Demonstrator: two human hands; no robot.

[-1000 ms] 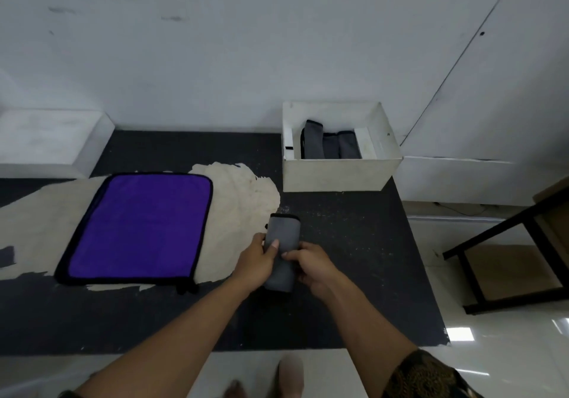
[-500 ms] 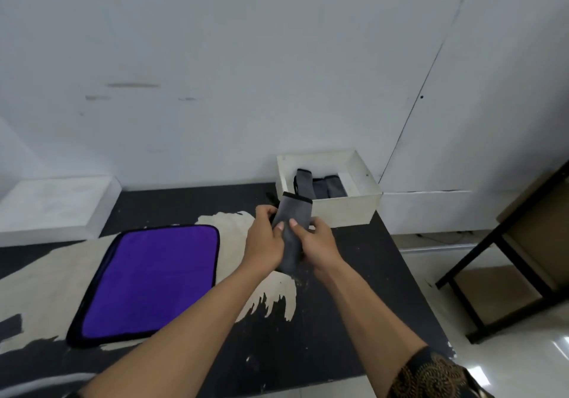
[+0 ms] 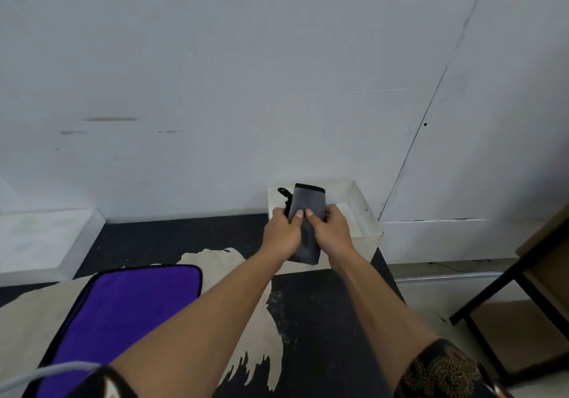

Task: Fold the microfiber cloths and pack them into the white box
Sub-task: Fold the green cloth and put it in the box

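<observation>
A folded grey microfiber cloth with a black stitched edge (image 3: 308, 212) is held off the surface, upright and leaning a little, between both hands. The left hand (image 3: 281, 235) grips its left edge and the right hand (image 3: 335, 232) its right edge; the fingers (image 3: 298, 214) of each hand are curled round the cloth, with the two thumbs pressed side by side on its near face. The cloth's black top edge stands in front of the open white rectangular box (image 3: 365, 212), which sits at the far right corner of the surface against the pale wall (image 3: 215, 74); whether the cloth's lower end is inside the box cannot be told, and the hands hide what the box holds. A small black tab (image 3: 282, 192) sticks out at the cloth's upper left corner, too small to read any label on it. The black surface with worn beige patches (image 3: 323, 320) also carries a flat purple microfiber cloth with black trim (image 3: 123, 314), spread out well to the left of the box, partly under the left forearm. A white block (image 3: 40, 237) lies at the far left by the wall. A black metal frame (image 3: 505, 289) stands on the floor to the right. The right arm wears a dark sleeve with a gold swirl pattern (image 3: 443, 370), and a grey cable (image 3: 46, 373) crosses the lower left corner
</observation>
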